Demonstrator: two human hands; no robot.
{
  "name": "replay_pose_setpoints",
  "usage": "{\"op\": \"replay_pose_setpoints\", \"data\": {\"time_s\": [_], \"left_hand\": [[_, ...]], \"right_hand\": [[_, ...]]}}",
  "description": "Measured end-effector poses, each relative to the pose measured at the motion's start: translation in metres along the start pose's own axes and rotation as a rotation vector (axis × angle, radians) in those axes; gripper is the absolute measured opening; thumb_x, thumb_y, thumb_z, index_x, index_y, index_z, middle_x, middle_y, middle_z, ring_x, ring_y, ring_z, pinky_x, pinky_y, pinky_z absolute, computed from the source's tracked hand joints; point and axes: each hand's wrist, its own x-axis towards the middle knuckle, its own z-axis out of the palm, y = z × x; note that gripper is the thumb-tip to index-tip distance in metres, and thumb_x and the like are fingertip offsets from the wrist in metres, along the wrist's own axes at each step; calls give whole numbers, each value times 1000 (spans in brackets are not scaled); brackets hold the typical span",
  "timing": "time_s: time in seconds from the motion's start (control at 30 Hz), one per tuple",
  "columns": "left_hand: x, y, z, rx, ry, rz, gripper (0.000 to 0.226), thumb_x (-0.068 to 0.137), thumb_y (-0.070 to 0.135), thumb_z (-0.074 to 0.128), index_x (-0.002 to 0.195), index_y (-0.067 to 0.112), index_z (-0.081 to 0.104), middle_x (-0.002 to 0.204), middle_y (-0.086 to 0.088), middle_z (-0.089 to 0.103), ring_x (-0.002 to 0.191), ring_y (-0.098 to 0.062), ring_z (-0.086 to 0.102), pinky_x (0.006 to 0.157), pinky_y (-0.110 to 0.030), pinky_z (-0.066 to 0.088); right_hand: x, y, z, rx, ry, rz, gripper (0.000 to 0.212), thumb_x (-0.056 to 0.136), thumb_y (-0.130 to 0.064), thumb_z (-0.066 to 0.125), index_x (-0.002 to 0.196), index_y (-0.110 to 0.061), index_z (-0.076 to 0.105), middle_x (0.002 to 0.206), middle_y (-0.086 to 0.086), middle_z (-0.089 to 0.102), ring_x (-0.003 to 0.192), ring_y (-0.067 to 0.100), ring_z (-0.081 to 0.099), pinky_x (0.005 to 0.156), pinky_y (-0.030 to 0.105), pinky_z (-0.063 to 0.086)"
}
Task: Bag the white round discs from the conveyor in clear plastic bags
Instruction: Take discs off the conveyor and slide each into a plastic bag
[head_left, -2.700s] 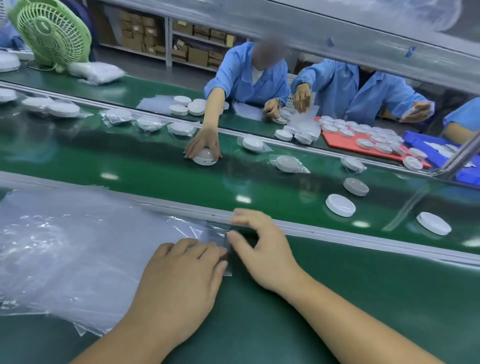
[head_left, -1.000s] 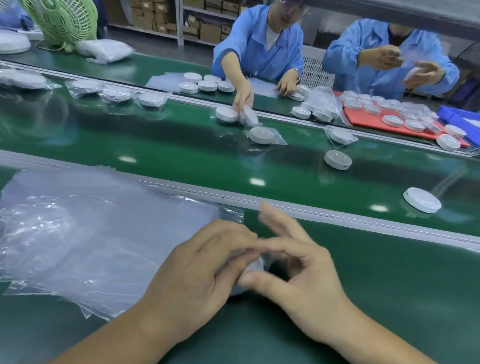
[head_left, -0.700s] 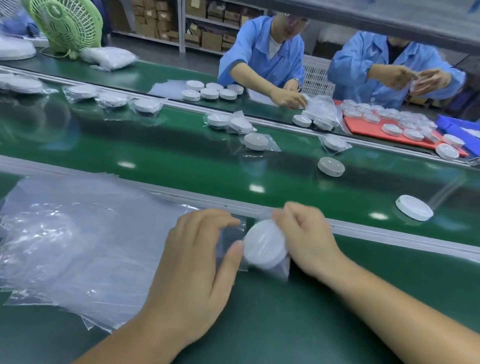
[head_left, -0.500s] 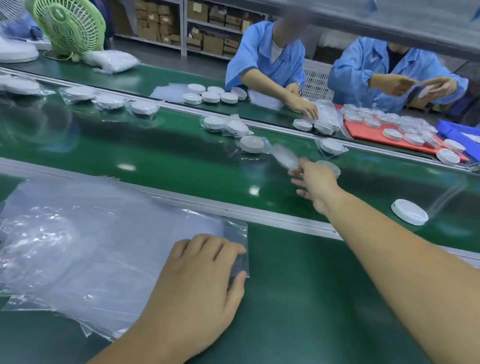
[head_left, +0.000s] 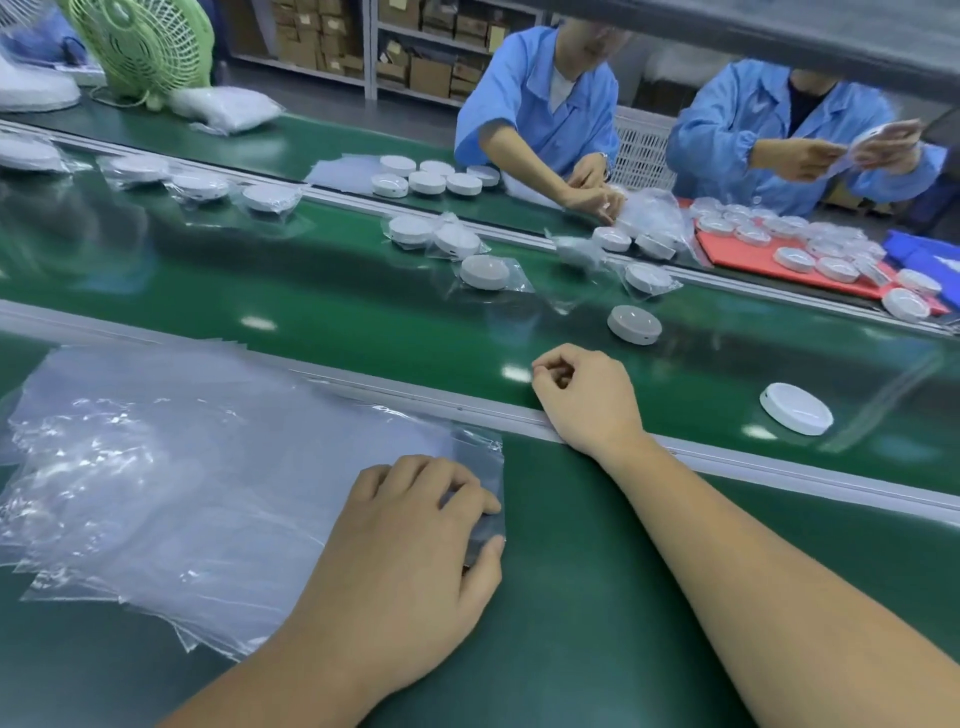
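— Your left hand (head_left: 415, 561) lies palm down at 6 o'clock on the stack of clear flat plastic bags (head_left: 182, 467); fingers barely bent, fingertips and thumb pressing the top bag's right-hand edge onto the dark green table mat (head_left: 597, 623).

— Your right hand (head_left: 587, 400) is out at 1 o'clock; its wrist crosses the grey metal rail (head_left: 831, 486), its fingers are curled in toward the palm above the glossy green conveyor belt (head_left: 337, 312); nothing shows inside them.

— Bare discs, then; the nearest, a round grey-white domed disc (head_left: 635, 324), sits on the belt at 1 o'clock from that right hand, near but not touching.

— A flat white round disc (head_left: 797, 415) lies on the belt at 3 o'clock from your right hand, well apart; unbagged too.

— Bagged ones ride farther out; a white disc inside a clear bag (head_left: 485, 272) at your 12 o'clock, a second bagged disc (head_left: 647, 278) to its right, more trailing off toward 10 o'clock.

— Across the belt, one person in a light blue coat (head_left: 519, 104) faces you at 12 o'clock, a second blue-coated person (head_left: 737, 119) at 2 o'clock; both have their hands on bags; a red flat tray (head_left: 743, 265) of discs lies between them and the belt.

— A pale green table fan (head_left: 140, 47) stands at 10 o'clock; your bag stack spreads from your left hand toward 9 o'clock, its far edge beside the rail.
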Motion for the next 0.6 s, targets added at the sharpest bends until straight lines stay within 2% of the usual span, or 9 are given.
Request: {"op": "replay_pose_setpoints", "data": {"time_s": [0.1, 0.27, 0.6], "left_hand": [[0, 0, 0, 1, 8, -1, 29, 92, 51, 44, 109, 39, 65, 112, 23, 54, 111, -8, 50, 96, -35, 41], [-1, -1, 1, -24, 38, 4, 23, 95, 44, 42, 105, 41, 63, 107, 23, 54, 108, -8, 50, 92, -35, 43], [0, -2, 2, -41, 39, 9, 24, 94, 47, 43, 105, 42, 64, 107, 24, 53, 108, -7, 49, 94, -33, 40]], "right_hand": [[-2, 0, -1, -6, 34, -41, 11, 88, -31, 63, 86, -33, 74, 70, -20, 66, 82, 10, 63, 74, 29, 51], [-2, -1, 0, -14, 22, -36, 13, 86, -34, 61, 77, -32, 70, 67, -16, 68, 72, 6, 63, 66, 26, 51], [0, 1, 2, -62, 8, -39, 16, 87, -33, 59, 75, -29, 69, 63, -13, 65, 78, 15, 61, 69, 29, 50]]}}
